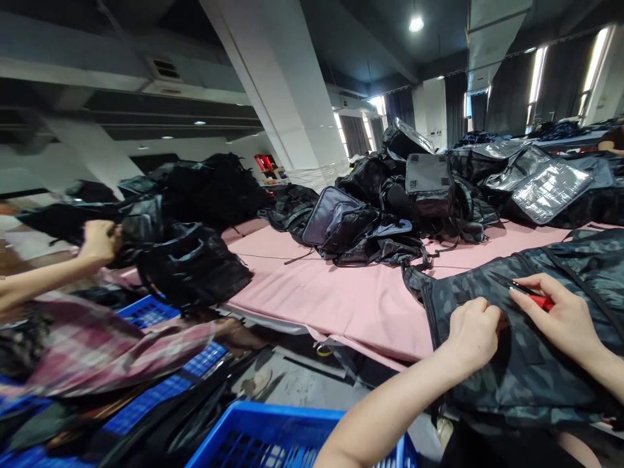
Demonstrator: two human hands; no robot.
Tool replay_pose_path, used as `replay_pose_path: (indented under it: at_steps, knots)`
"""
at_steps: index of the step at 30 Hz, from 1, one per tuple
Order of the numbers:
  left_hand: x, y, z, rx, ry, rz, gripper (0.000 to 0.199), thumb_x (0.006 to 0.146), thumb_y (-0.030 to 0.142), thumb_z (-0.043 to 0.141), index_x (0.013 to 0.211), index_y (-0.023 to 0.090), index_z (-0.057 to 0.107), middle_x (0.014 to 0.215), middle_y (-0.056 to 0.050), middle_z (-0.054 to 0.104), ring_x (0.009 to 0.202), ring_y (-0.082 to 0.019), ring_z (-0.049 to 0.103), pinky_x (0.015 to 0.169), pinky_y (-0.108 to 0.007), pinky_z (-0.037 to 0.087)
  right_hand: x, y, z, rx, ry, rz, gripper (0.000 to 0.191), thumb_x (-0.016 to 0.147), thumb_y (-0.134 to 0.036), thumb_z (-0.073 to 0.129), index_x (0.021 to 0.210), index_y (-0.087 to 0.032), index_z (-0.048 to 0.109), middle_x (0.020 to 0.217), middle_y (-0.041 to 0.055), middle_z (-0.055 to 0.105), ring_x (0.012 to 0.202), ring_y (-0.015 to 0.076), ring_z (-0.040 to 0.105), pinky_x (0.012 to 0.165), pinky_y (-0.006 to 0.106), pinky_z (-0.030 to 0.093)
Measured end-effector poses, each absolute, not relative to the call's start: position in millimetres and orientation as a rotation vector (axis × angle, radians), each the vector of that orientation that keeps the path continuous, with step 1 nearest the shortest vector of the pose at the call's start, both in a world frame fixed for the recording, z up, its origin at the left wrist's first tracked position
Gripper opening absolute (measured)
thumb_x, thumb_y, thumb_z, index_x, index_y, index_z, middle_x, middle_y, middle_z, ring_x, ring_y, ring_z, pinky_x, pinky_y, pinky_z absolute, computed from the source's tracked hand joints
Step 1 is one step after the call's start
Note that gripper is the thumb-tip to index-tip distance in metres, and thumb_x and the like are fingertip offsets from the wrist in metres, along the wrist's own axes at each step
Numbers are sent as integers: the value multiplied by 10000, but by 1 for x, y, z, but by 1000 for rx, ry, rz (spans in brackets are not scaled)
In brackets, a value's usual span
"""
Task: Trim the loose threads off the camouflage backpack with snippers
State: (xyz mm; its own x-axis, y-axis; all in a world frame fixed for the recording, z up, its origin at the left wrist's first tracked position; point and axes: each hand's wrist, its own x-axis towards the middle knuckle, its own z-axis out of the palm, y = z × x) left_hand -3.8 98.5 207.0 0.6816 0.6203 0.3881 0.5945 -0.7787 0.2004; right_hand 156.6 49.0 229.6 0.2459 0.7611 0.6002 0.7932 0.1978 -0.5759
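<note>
A dark grey camouflage backpack [521, 383] lies in front of me, partly on the table's near edge. My left hand [472, 333] is closed against its face, the fingertips bent under; what they pinch, if anything, is hidden. Just to the right, my right hand [560, 312] grips a pair of thread snips [542, 301] with red on the handle. The dark blades point left, over the fabric and close to my left knuckles.
A pink-covered table [302, 286] carries heaped black bags [365, 221] and silver-lined pieces [553, 195]. A blue crate [273, 422] stands below on the floor. At left, a co-worker's hand [100, 242] is at another black bag [195, 266], beside more blue crates.
</note>
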Motion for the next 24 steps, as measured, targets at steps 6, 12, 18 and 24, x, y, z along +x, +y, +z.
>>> replay_pose_path:
  at_steps: [6,12,18,24]
  knots:
    - [-3,96,215,3125,873,403,251,686,165,556,920,83,515,870,-97,483,770,-236,508,630,-366,451,152,52,228,-1489,-1488,-31,342,803,-499,557,911,-177,597,880,19,623,708,131,591,664,226,456]
    - [-7,102,197,3083,916,662,178,725,196,514,874,105,477,838,-94,466,728,-231,470,593,-366,425,156,42,228,-1502,-1497,-37,306,826,-483,551,939,-201,586,912,-12,622,717,107,598,627,191,454]
    - [-18,106,183,2636,792,1170,77,852,188,358,832,145,420,823,-56,482,726,-173,459,594,-303,389,158,10,214,-1523,-1771,-294,224,887,-409,508,1010,-223,531,915,-48,616,713,85,607,614,178,449]
    - [-24,102,184,2448,720,1219,65,861,192,378,823,151,409,806,-38,473,724,-148,449,593,-273,353,156,5,208,-1439,-1990,-343,144,921,-346,459,1007,-239,501,922,-84,619,724,58,607,619,174,444]
